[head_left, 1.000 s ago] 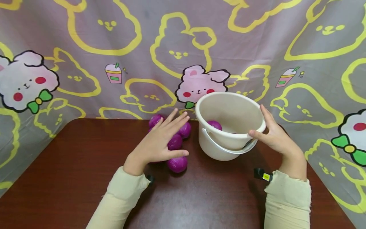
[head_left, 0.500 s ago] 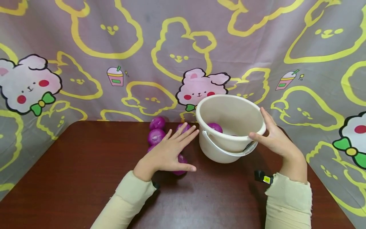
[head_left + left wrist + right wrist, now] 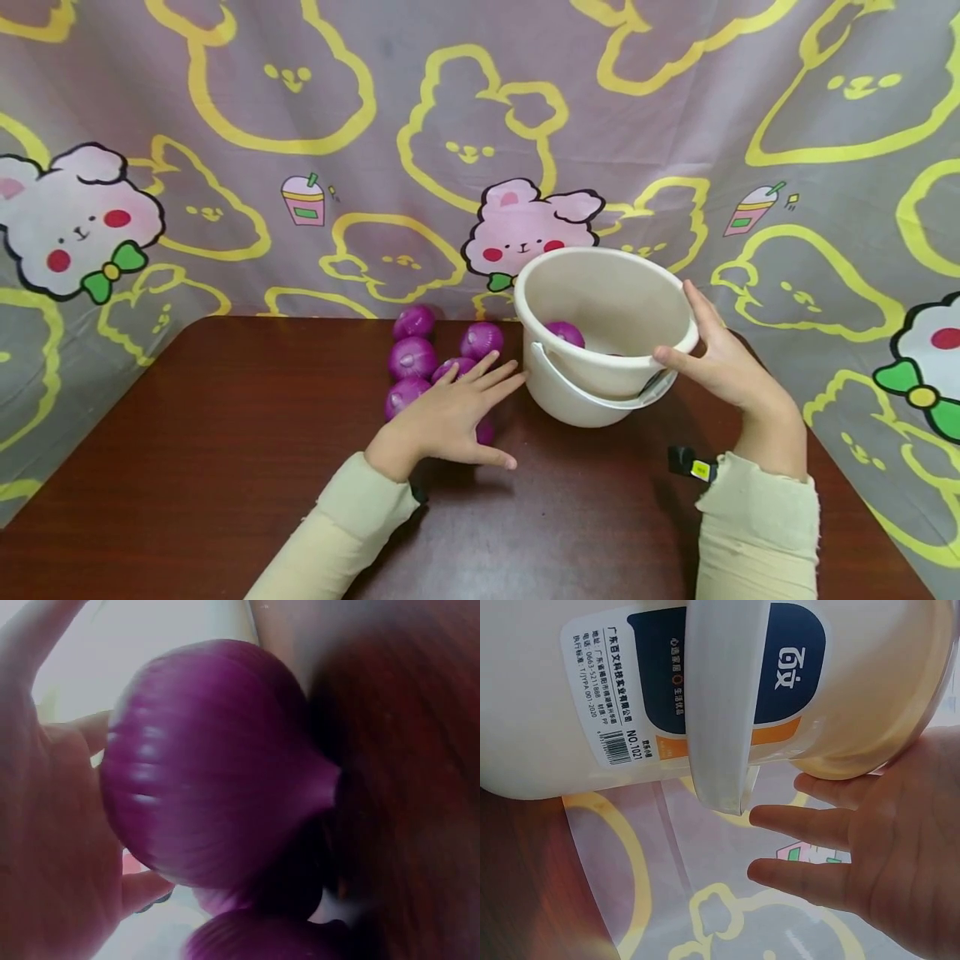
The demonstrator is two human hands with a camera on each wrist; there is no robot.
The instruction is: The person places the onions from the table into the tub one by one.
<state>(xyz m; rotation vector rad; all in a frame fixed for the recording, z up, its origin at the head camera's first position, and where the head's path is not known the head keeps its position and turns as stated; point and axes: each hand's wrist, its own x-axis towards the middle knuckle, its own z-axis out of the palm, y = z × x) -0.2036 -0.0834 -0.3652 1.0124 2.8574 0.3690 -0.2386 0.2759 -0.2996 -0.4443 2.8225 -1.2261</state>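
Observation:
In the head view my left hand (image 3: 450,417) is spread, palm down, over a red onion (image 3: 485,431) at the front of a group. The left wrist view has this red onion (image 3: 210,765) up close, root tip toward the table, with the palm and fingers around its top, straight rather than curled in. My right hand (image 3: 723,362) holds the right rim of a cream bucket (image 3: 555,402), thumb and index finger on the rim. Other fingers (image 3: 802,825) extend beside the bucket's handle (image 3: 724,697). Inside the bucket lies a red onion (image 3: 566,334); a second purple edge barely shows.
Several more red onions (image 3: 412,358) sit in two rough rows left of the bucket. The dark brown table (image 3: 225,450) ends at a patterned curtain (image 3: 360,167) behind. A labelled sticker (image 3: 611,697) is on the bucket's side.
My left hand has moved rightward and nearer to me, lowering over the front onion, so the onions behind show more. The right hand stays on the bucket's rim. The head view shifted slightly.

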